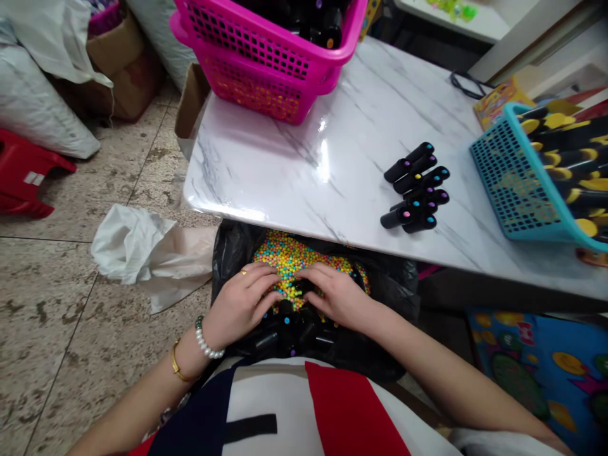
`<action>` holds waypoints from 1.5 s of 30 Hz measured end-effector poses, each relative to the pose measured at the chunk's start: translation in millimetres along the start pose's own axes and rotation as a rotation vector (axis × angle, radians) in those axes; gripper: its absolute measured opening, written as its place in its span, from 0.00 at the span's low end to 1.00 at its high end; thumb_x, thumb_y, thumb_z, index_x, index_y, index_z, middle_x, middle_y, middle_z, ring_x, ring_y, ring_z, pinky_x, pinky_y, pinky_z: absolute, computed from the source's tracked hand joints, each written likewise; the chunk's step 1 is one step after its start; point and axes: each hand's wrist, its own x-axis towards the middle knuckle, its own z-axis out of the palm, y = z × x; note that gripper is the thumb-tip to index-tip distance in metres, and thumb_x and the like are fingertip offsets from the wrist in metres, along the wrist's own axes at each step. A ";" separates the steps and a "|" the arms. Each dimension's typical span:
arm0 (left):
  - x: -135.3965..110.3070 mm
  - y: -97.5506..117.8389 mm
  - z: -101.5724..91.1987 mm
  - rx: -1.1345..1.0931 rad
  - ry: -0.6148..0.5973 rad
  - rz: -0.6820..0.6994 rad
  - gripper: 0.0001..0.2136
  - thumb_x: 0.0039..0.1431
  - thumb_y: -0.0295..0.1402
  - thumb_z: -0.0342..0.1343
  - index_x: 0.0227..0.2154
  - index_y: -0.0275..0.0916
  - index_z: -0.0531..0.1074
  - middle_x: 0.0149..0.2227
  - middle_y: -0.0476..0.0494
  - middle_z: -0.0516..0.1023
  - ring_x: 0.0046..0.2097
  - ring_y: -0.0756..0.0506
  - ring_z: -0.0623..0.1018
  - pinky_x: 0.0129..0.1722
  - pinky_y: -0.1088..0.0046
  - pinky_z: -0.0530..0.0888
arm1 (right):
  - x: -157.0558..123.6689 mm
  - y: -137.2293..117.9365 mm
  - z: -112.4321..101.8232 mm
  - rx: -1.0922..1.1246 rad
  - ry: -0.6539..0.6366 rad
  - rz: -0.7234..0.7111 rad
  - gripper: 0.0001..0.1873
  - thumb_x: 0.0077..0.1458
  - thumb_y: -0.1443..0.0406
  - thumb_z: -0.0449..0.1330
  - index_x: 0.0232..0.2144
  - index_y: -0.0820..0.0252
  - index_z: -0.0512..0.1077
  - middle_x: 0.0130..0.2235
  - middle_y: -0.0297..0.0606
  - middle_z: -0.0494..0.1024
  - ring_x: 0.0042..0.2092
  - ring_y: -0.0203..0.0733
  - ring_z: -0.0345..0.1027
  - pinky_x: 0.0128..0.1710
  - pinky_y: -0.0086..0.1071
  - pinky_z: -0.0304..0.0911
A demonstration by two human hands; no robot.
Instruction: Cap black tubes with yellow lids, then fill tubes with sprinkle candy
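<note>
Small multicoloured balls (285,248) fill a black plastic bag (399,285) below the table's front edge. My left hand (247,294) reaches into them with curved fingers, its thumb apart and nothing visible in its grasp. Opposite it, my right hand (335,294) curls its fingers and thumb around something dark, seemingly a black container, mostly hidden by the hand. Close to my body, several black containers (266,339) lie in the bag below both hands. Coloured dots show on some of them.
On the marbled table (266,164) stand several black containers (415,190) with coloured dots. Stacked pink baskets (270,69) stand at the back, and a blue basket (517,183) of black-and-yellow pieces at right. A white bag (133,247) and red stool (28,171) are at left.
</note>
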 end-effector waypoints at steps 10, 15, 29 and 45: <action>4.8 16.2 -12.8 -0.098 -0.317 -0.003 0.13 0.59 0.30 0.53 0.47 0.39 0.70 0.44 0.40 0.73 0.48 0.42 0.72 0.50 0.61 0.70 | -22.4 5.3 -24.7 0.452 0.138 0.151 0.16 0.53 0.71 0.59 0.45 0.56 0.72 0.45 0.39 0.75 0.47 0.40 0.70 0.47 0.34 0.68; 12.0 27.4 -13.6 0.023 -0.536 -0.009 0.21 0.55 0.26 0.50 0.52 0.43 0.68 0.41 0.41 0.70 0.43 0.42 0.72 0.45 0.60 0.71 | -16.2 16.9 -16.8 0.203 0.123 0.057 0.18 0.51 0.74 0.57 0.45 0.58 0.72 0.45 0.42 0.75 0.46 0.42 0.70 0.48 0.38 0.66; 23.3 21.6 -14.9 -0.018 -0.665 -0.008 0.18 0.59 0.32 0.54 0.53 0.46 0.67 0.43 0.43 0.72 0.45 0.41 0.73 0.47 0.59 0.71 | -83.7 28.7 -81.9 0.444 0.762 0.416 0.18 0.49 0.62 0.67 0.44 0.58 0.73 0.41 0.41 0.78 0.37 0.41 0.73 0.39 0.36 0.71; 29.0 31.0 -3.7 -0.160 -0.123 -0.015 0.15 0.61 0.38 0.56 0.49 0.39 0.69 0.40 0.42 0.76 0.42 0.46 0.75 0.43 0.66 0.74 | -74.9 14.7 -63.7 -0.067 0.902 0.412 0.20 0.52 0.65 0.64 0.48 0.57 0.73 0.39 0.39 0.79 0.36 0.42 0.75 0.41 0.37 0.71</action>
